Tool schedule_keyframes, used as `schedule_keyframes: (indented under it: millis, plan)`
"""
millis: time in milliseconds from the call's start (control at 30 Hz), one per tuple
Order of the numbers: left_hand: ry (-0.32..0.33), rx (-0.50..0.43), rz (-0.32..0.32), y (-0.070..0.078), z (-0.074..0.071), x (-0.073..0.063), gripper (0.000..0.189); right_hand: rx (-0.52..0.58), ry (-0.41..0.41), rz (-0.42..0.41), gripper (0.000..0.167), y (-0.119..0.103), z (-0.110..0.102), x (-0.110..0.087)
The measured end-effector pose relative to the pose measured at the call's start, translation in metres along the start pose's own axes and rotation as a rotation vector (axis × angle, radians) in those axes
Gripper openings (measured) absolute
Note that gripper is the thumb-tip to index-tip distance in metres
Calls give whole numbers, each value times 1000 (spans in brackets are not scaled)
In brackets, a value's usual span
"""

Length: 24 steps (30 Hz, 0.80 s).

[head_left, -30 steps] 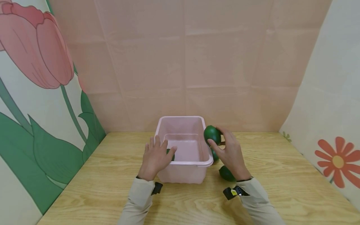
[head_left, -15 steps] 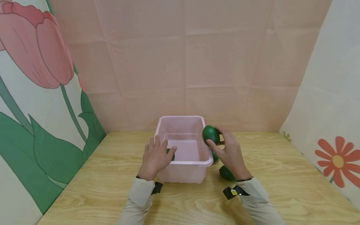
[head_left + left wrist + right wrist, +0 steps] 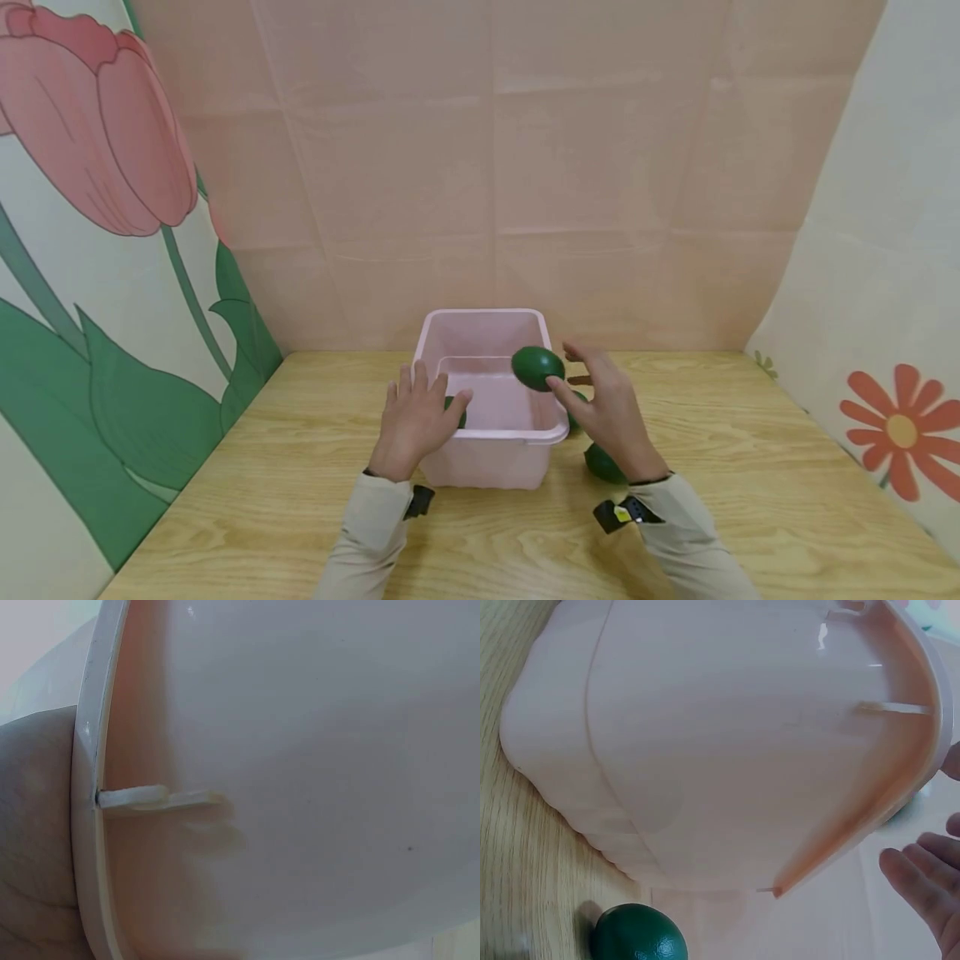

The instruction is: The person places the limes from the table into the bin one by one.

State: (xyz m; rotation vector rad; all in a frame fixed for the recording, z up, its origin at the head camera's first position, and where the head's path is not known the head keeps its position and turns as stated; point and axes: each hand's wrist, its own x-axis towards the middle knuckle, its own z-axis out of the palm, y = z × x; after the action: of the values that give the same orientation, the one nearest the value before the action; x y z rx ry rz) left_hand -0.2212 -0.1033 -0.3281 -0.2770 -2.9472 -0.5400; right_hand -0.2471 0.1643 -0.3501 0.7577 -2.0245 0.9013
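A pink plastic bin [image 3: 483, 461] stands on the table. My left hand [image 3: 414, 425] lies over its near left rim, fingers straight and spread. Inside the bin, a dark green lime [image 3: 452, 411] is partly hidden by that hand. Over the bin's right side is another green lime [image 3: 532, 367], beside my right thumb and away from the other fingers. My right hand [image 3: 611, 412] has its fingers spread; in the right wrist view the fingers [image 3: 922, 881] are extended and the lime is mostly behind the rim.
A lime [image 3: 576, 415] sits against the bin's right side, and another lime [image 3: 602, 463] lies nearer, partly behind my right wrist. The wooden table [image 3: 300, 492] ends at a pink backdrop [image 3: 487, 183]. Flower-printed panels stand at both sides.
My right fingers have spread off the lime they gripped. That lime has shifted left over the bin and turned more sideways. The left hand has stayed in place.
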Motion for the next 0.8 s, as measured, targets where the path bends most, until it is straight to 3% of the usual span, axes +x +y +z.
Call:
schedule_keyframes:
  millis: [167, 800]
  plan:
    - [-2, 8, -4, 0, 1, 1, 66, -18, -44, -16, 48, 0, 0, -1]
    - [14, 17, 6, 0, 0, 0, 65, -96, -55, 6, 31, 1, -6, -1]
